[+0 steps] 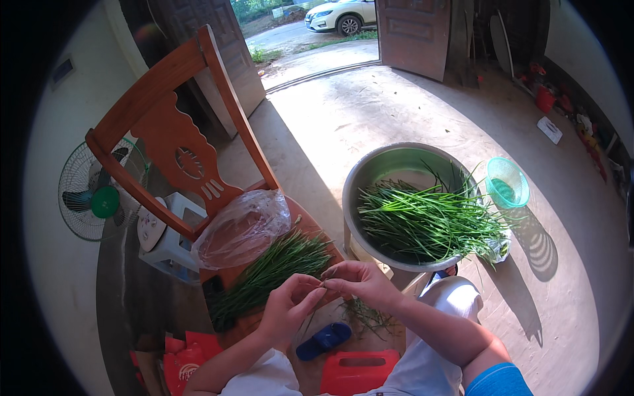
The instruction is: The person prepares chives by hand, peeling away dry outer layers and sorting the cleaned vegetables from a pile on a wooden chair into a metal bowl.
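My left hand [292,303] and my right hand [366,288] meet at the fingertips above the front edge of a wooden chair seat. Both pinch a thin chive stalk, mostly hidden by the fingers. Beneath and left of them, a bundle of long green chives [277,270] lies across the chair seat [319,225]. A crumpled clear plastic bag [242,227] rests behind the bundle. To the right, a large metal basin [350,218] holds a heap of loose chives [426,218], some hanging over its rim. Thin scraps of chive [369,317] lie on the floor under my right forearm.
The chair's tall carved back [173,143] rises at left, beside a fan [104,200] and a white plastic stool [173,247]. A green mesh basket [507,183] stands beyond the basin. Below my hands are a blue slipper [324,341] and a red plastic object [359,373].
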The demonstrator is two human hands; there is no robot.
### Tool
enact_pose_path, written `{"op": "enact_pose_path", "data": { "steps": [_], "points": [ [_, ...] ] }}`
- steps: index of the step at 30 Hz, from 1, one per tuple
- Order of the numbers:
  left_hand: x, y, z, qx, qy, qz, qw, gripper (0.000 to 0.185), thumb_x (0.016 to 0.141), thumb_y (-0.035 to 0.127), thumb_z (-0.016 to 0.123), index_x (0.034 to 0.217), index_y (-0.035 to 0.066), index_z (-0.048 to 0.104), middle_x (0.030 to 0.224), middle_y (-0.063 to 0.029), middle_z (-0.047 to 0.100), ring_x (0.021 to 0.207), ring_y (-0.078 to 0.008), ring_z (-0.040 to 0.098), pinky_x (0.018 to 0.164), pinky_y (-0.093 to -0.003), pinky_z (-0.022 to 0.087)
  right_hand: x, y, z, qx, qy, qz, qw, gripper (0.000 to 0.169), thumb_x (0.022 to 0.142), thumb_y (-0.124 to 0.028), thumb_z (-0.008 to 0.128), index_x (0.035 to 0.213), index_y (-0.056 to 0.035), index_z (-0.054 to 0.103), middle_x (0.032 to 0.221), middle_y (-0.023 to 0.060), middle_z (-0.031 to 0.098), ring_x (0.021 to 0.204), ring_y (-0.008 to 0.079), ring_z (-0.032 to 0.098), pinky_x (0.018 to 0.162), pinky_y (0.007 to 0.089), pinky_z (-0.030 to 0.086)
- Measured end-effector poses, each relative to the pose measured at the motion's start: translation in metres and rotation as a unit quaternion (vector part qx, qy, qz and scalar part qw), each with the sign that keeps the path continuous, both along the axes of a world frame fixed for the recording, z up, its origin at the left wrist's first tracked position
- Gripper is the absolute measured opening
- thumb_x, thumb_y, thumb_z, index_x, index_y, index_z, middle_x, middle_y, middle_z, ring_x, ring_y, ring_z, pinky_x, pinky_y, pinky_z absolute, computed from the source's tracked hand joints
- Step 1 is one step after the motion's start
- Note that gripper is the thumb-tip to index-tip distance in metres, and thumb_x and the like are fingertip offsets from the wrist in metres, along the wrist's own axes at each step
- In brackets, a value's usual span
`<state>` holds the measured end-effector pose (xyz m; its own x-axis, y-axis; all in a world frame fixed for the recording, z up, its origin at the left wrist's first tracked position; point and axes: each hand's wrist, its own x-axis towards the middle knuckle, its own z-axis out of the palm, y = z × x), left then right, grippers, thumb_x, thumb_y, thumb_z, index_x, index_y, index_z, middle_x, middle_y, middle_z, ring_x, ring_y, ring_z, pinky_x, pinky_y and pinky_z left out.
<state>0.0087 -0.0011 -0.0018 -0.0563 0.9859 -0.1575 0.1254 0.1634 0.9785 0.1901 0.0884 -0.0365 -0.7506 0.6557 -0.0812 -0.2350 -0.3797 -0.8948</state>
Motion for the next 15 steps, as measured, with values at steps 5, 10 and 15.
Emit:
{"op": "enact_pose_path", "data": {
  "steps": [5, 10, 15],
  "points": [
    [-0.0035, 0.0018, 0.0022, -0.077, -0.108, -0.013, 0.991, 0.012, 0.095, 0.011, 0.061, 0.102, 0.002, 0.058, 0.086, -0.0044, 0.068, 0.066, -0.0039, 0.059, 0.056, -0.0167, 0.043, 0.0022, 0.0012, 0.0013, 0.004, -0.008, 0.002, 1.000, 0.027, 0.094, -0.020, 0.064, 0.111, 0.0004, 0.063, 0.097, 0.0027, 0.068, 0.085, 0.0078, 0.064, 0.077, 0.0235, 0.053],
    [-0.0075, 0.0022, 0.0001, -0.092, -0.113, -0.021, 0.989, 0.010, 0.095, 0.013, 0.062, 0.099, 0.003, 0.059, 0.085, -0.0046, 0.069, 0.062, -0.0033, 0.058, 0.056, -0.0164, 0.043, 0.0037, 0.0022, 0.0044, -0.014, -0.028, -0.038, 0.999, 0.027, 0.093, -0.022, 0.065, 0.109, 0.0001, 0.065, 0.093, 0.0011, 0.067, 0.082, 0.0058, 0.062, 0.071, 0.0211, 0.050],
    [-0.0038, 0.0034, 0.0057, -0.081, -0.147, -0.020, 0.986, 0.010, 0.095, 0.013, 0.061, 0.099, 0.004, 0.059, 0.085, -0.0046, 0.068, 0.063, -0.0038, 0.059, 0.056, -0.0162, 0.044, 0.0044, 0.0030, -0.0017, -0.004, -0.053, -0.064, 0.997, 0.028, 0.094, -0.024, 0.063, 0.110, -0.0001, 0.066, 0.092, 0.0051, 0.070, 0.080, 0.0088, 0.066, 0.072, 0.0237, 0.053]
  ]
}}
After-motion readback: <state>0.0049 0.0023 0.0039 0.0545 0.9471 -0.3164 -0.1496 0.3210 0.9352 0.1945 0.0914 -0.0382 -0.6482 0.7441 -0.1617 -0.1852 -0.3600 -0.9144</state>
